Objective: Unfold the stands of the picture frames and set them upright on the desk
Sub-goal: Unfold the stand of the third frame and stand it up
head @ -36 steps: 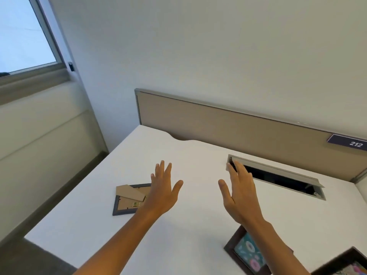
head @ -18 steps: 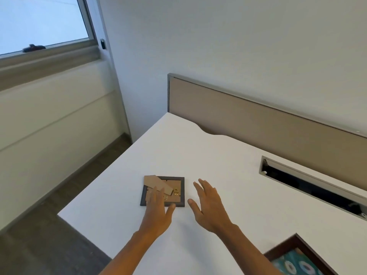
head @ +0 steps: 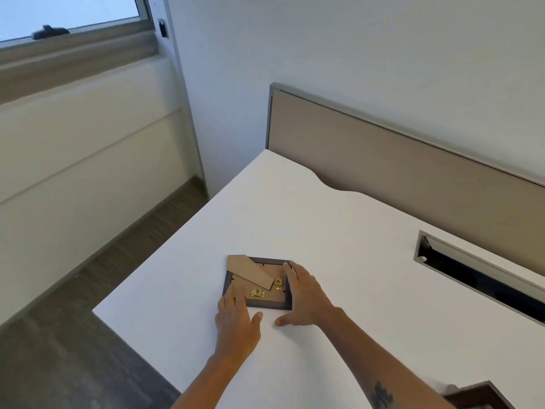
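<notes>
Brown cardboard backing faces up on the small dark picture frame (head: 259,286), which lies face down near the left front corner of the white desk (head: 339,231), with its fold-out stand (head: 249,271) lying flat across the back and jutting past the far left corner. Your left hand (head: 236,317) rests spread on the near left corner of the frame, fingers over the backing, thumb out on the desk and gripping nothing. Your right hand (head: 306,293) lies flat along the frame's right edge, its fingertips reaching the far right corner and its thumb on the desk just in front; it too is spread rather than closed on anything. Two small brass turn clips (head: 267,287) sit between your hands on the backing.

You appear to be at the very start of the first step: bracketing this frame to pick it up, with the stand not yet swung out. The next move likely calls for a firm hold on both side edges, a lift clear of the desk, and then one hand freed to hinge the stand away from the backing. The stand looks like thin board, so pull it gently at its free end.

A second dark frame (head: 483,394) shows at the lower right edge, well apart from both hands.
</notes>
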A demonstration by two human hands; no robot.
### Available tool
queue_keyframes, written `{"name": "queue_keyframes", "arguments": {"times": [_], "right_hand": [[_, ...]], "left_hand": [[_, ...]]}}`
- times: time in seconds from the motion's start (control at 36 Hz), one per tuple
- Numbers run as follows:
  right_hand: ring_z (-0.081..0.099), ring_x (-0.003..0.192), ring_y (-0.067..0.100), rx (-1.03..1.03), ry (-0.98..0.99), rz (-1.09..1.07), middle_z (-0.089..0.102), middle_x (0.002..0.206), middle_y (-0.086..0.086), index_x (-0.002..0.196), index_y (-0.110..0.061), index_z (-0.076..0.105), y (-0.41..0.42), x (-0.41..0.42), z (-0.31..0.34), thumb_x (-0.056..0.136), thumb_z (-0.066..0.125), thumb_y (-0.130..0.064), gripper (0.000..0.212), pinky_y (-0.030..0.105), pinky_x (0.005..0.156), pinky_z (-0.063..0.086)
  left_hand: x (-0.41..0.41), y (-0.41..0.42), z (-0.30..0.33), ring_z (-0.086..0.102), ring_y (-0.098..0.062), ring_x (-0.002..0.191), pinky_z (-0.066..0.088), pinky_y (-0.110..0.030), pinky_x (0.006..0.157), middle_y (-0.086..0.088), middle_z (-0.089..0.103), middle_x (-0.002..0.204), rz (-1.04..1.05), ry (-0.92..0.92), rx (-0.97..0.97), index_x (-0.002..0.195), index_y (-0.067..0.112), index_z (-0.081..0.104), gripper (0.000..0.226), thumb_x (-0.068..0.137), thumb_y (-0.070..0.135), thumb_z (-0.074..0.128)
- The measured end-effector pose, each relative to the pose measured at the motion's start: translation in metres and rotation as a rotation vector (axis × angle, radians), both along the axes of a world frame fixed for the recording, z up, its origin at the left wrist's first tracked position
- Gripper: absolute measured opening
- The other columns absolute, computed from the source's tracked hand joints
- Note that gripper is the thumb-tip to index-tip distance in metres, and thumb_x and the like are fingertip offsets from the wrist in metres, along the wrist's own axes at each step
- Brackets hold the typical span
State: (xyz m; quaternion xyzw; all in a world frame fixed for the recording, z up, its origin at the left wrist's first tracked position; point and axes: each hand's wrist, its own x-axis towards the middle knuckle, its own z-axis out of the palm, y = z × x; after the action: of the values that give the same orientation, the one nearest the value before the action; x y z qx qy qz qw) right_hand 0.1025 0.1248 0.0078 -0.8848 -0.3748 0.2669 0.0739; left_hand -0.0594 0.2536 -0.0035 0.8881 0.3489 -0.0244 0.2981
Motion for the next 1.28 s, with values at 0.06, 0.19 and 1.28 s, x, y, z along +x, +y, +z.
{"name": "queue_keyframes", "arguments": {"times": [0.06, 0.19, 1.28], "right_hand": [[-0.001, 0.171, 0.032, -0.015, -0.004, 0.033, -0.006, 0.185, 0.006, 0.174, -0.017, -0.008, 0.003, 0.005, -0.003, 0.065, 0.093, -0.072, 0.159, 0.055, 0.138, 0.013], [-0.005, 0.171, 0.034, -0.040, -0.007, 0.063, -0.011, 0.184, 0.009, 0.173, -0.018, -0.014, 0.012, 0.016, -0.004, 0.063, 0.096, -0.069, 0.164, 0.058, 0.137, 0.012], [0.044, 0.122, 0.009, 0.487, 0.087, -0.192, 0.051, 0.129, -0.009, 0.138, -0.028, 0.051, -0.007, 0.012, 0.060, 0.071, 0.058, -0.101, 0.100, 0.025, 0.098, 0.047]], "left_hand": [[0.003, 0.006, -0.004, 0.023, -0.027, 0.153, 0.036, -0.044, 0.118, -0.005, 0.020, 0.170, -0.026, -0.005, 0.025, 0.158, 0.022, 0.028, 0.077, 0.095, 0.040, 0.069], [0.013, 0.016, -0.013, 0.012, -0.027, 0.157, 0.019, -0.053, 0.123, -0.005, 0.011, 0.172, -0.064, 0.099, 0.157, 0.159, 0.025, 0.023, 0.086, 0.091, 0.052, 0.068], [0.010, 0.039, 0.037, 0.067, -0.015, 0.106, 0.056, -0.032, 0.094, 0.011, 0.074, 0.109, 0.037, -0.500, -0.191, 0.112, 0.025, 0.072, 0.015, 0.098, 0.021, 0.069]]}}
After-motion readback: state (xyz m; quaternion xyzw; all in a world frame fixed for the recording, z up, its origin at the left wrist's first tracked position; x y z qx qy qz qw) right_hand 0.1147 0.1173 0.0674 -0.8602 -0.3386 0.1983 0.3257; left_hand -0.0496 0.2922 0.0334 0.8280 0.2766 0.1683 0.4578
